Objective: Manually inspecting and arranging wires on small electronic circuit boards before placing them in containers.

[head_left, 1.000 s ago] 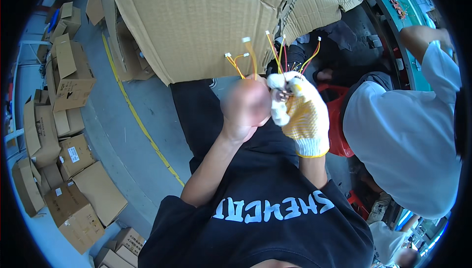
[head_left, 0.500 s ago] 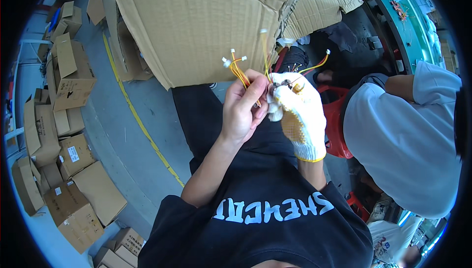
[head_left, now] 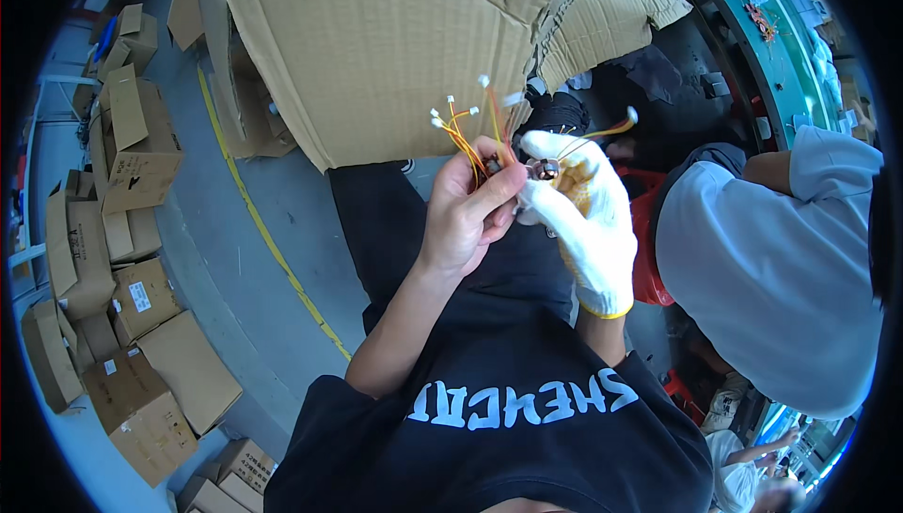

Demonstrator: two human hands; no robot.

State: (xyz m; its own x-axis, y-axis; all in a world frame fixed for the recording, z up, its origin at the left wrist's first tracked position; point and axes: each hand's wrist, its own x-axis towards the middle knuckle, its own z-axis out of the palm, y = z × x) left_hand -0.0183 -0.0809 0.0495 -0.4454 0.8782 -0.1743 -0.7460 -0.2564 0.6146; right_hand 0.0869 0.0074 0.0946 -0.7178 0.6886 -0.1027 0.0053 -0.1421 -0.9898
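So the person here has a bare left hand (head_left: 465,210) pinching a bunch of yellow and red wires (head_left: 458,141) between thumb and fingers, little white connectors (head_left: 435,116) fanning out the top. The right hand (head_left: 591,217) is in a white and yellow knit glove, thumb and fingers closed around a small shiny metal part (head_left: 544,171), and the two hands are basically touching, right over the lap. Another yellow wire (head_left: 609,127) with a white end sticks out above the glove. Big cardboard sheet (head_left: 386,52) just beyond the hands. Off to the right there's a co-worker in a pale shirt (head_left: 767,273) on a red stool (head_left: 649,236), next to a green surface (head_left: 788,90). Brown boxes (head_left: 143,142) are piled up on the left.
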